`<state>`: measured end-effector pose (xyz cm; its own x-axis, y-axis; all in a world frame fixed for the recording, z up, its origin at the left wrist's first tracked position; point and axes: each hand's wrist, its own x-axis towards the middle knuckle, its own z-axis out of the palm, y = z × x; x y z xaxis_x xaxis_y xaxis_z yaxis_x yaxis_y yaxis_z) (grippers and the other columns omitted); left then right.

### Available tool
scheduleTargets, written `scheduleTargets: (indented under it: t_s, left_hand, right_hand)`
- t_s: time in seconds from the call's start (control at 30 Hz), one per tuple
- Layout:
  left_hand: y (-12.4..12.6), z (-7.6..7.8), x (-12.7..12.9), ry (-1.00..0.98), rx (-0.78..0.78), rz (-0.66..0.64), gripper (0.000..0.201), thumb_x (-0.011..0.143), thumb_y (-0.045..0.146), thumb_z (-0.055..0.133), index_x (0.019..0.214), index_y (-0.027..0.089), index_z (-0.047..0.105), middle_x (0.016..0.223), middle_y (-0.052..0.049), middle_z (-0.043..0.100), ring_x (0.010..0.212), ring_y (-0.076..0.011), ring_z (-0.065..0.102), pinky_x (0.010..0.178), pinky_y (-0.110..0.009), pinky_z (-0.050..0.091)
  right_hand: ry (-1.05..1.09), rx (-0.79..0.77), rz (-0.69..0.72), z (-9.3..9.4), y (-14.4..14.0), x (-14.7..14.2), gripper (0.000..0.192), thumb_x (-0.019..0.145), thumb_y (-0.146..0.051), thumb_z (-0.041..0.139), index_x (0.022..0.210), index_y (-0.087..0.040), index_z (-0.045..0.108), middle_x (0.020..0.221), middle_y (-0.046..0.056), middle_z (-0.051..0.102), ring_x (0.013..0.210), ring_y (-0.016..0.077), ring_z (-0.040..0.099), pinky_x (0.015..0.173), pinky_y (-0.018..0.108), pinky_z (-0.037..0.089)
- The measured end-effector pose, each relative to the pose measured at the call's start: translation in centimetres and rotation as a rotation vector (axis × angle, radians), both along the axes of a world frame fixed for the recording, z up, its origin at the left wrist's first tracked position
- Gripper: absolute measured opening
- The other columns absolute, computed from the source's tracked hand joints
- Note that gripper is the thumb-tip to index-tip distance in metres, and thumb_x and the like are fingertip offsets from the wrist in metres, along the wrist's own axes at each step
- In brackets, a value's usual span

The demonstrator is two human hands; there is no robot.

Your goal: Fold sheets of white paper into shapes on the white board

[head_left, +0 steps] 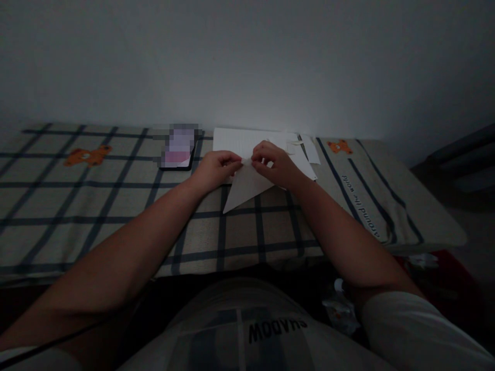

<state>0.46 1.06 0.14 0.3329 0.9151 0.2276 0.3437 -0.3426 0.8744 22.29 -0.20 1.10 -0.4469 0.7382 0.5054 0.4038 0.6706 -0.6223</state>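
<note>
On a cloth-covered tabletop (240, 245), a pointed white paper (251, 186) sits at centre, its sharp tip toward seven o'clock. The left hand (218, 169), at ten, and right hand (275, 164), at one, pinch its top edge between their fingers. Uneven pulling could tear or skew it there. White sheets (232, 138) lie just beyond, at twelve; a brushing wrist might shift them. A phone (180, 147) rests at ten, beyond the left hand.
</note>
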Motion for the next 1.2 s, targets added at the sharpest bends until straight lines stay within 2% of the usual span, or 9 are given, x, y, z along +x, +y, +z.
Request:
scheduleTargets:
  t_s: [0.17,0.33,0.47,0.7,0.87,0.97,1.2]
  left_hand:
    - [-0.22,-0.06,-0.06,-0.032,0.070,-0.003,0.033,0.079,0.037,0.072,0.103,0.015,0.078,0.080,-0.005,0.072,0.071,-0.0157,0.062,0.066,-0.027,0.047]
    - [-0.22,-0.06,-0.04,-0.052,0.074,-0.018,0.032,0.082,0.040,0.072,0.098,0.014,0.080,0.083,-0.007,0.075,0.071,-0.0154,0.063,0.068,-0.028,0.048]
    - [-0.28,-0.06,-0.03,-0.008,0.106,-0.006,0.032,0.081,0.042,0.075,0.096,0.015,0.081,0.085,-0.008,0.076,0.069,-0.0152,0.061,0.064,-0.028,0.047]
    - [-0.16,-0.40,-0.08,-0.058,0.003,-0.002,0.043,0.080,0.045,0.076,0.110,0.015,0.080,0.087,-0.009,0.077,0.073,-0.0169,0.064,0.066,-0.029,0.049]
    - [-0.71,0.09,0.01,0.031,0.008,0.014,0.033,0.082,0.045,0.072,0.096,0.016,0.081,0.087,-0.008,0.077,0.077,-0.0185,0.064,0.064,-0.027,0.048]
    - [-0.95,0.40,0.09,0.035,0.046,0.007,0.032,0.085,0.043,0.069,0.097,0.016,0.081,0.086,-0.007,0.077,0.078,-0.0184,0.064,0.066,-0.027,0.049]
    - [-0.80,0.32,0.08,0.027,0.040,-0.005,0.027,0.084,0.041,0.070,0.090,0.017,0.080,0.079,-0.005,0.073,0.074,-0.0176,0.062,0.067,-0.028,0.048]
  right_hand:
    - [-0.012,-0.008,0.002,0.01,0.14,0.06,0.013,0.088,-0.034,0.056,0.083,-0.022,0.060,0.084,0.002,0.061,0.078,0.0167,0.053,0.069,0.033,0.041]
    - [0.010,-0.012,0.013,0.18,-0.13,-0.08,0.015,0.088,-0.034,0.058,0.081,-0.021,0.060,0.080,0.001,0.061,0.074,0.0151,0.052,0.066,0.032,0.038]
    - [-0.028,-0.054,-0.007,0.35,-0.42,-0.34,0.024,0.089,-0.042,0.062,0.078,-0.021,0.060,0.075,-0.001,0.060,0.070,0.0138,0.049,0.066,0.031,0.037]
    - [0.000,-0.053,-0.063,-0.01,-0.04,-0.22,0.027,0.093,-0.046,0.058,0.081,-0.022,0.062,0.073,-0.001,0.061,0.069,0.0145,0.050,0.067,0.032,0.038]
    - [0.016,-0.084,-0.083,0.03,-0.09,-0.20,0.035,0.092,-0.055,0.059,0.080,-0.022,0.060,0.073,-0.001,0.060,0.071,0.0151,0.049,0.067,0.031,0.038]
    - [0.036,-0.121,-0.063,0.16,-0.16,-0.22,0.038,0.090,-0.058,0.060,0.079,-0.022,0.061,0.072,-0.001,0.059,0.070,0.0145,0.046,0.066,0.031,0.037]
    - [0.093,-0.209,-0.075,0.15,0.26,-0.07,0.032,0.087,-0.051,0.061,0.075,-0.022,0.057,0.069,-0.002,0.051,0.067,0.0139,0.041,0.065,0.031,0.034]
